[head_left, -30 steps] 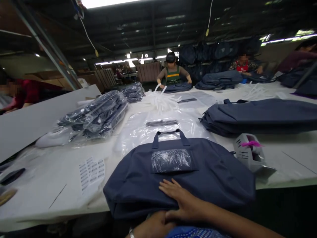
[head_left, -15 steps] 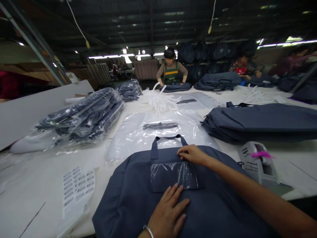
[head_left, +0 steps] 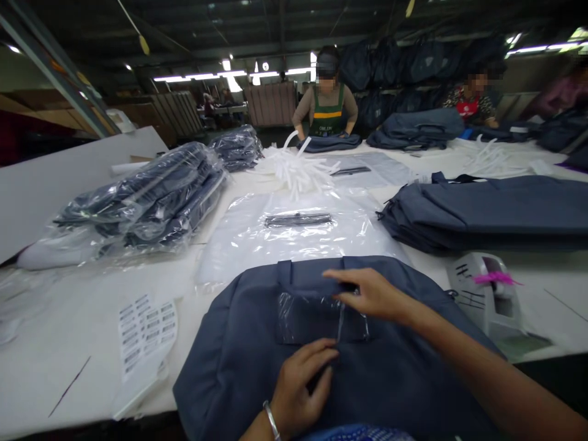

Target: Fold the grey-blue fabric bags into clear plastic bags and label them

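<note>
A navy fabric bag lies flat on the white table in front of me, its handles folded down onto it. A crinkled clear plastic cover sits over its front pocket. My right hand rests at the pocket's top right edge, fingers stretched toward the handles. My left hand lies just below the pocket, fingers curled and pinching at the pocket's lower edge; what it pinches is too small to name. A silver bangle is on my left wrist.
A stack of clear plastic bags lies beyond the bag. Bagged navy bags pile at the left, unpacked ones at the right. A tape dispenser stands right, a barcode label sheet left. Other workers stand across the table.
The bag's handles, upright before, now lie folded onto the bag. My right hand moved from the near edge up to the pocket top. My left hand came onto the bag and curled.
</note>
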`<state>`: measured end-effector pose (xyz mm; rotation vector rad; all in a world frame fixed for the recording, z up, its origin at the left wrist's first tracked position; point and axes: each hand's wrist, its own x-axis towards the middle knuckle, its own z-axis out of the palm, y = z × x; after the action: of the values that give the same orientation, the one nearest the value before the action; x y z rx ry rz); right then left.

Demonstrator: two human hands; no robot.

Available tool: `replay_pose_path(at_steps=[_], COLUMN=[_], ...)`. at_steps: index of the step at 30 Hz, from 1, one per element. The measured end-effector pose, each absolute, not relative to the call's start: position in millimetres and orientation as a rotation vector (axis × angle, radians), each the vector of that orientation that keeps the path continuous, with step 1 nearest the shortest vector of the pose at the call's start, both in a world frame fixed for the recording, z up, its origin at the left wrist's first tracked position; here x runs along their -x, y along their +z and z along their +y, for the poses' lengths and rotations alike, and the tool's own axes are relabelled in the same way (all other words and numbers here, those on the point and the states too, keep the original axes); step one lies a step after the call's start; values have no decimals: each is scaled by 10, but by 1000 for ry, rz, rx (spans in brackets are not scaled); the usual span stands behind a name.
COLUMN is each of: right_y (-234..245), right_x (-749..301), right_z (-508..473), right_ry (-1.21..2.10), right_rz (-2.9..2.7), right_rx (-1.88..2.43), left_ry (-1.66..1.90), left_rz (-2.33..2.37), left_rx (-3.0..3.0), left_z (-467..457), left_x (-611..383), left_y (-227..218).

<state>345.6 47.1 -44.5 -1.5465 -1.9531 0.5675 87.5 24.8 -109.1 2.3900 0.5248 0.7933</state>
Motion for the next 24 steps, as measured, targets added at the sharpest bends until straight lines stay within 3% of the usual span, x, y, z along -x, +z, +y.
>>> replay_pose_path(at_steps=[4, 10, 14, 19, 24], right_y=[-898, -1096, -1100, -1360, -1049], right_x=[-3082, -2924, -3097, -3203, -3208], right_z=[-238, -776, -1253, -1443, -1246], right_ry=[434, 320, 381, 232, 613], right_rz=[-2273, -2204, -2354, -2361, -2365], right_rx=[1533, 1643, 1597, 1763, 1816], left_ry=[1051, 449, 397, 355, 358], left_rz=[621, 615, 602, 604, 615], left_rx=[-2507, -2827, -2830, -2838, -2841], left_z=[353, 487, 469, 471, 454], left_x=[-1062, -1277, -1164, -1145, -1135], left_y=[-759, -1081, -1235, -1187, -1209])
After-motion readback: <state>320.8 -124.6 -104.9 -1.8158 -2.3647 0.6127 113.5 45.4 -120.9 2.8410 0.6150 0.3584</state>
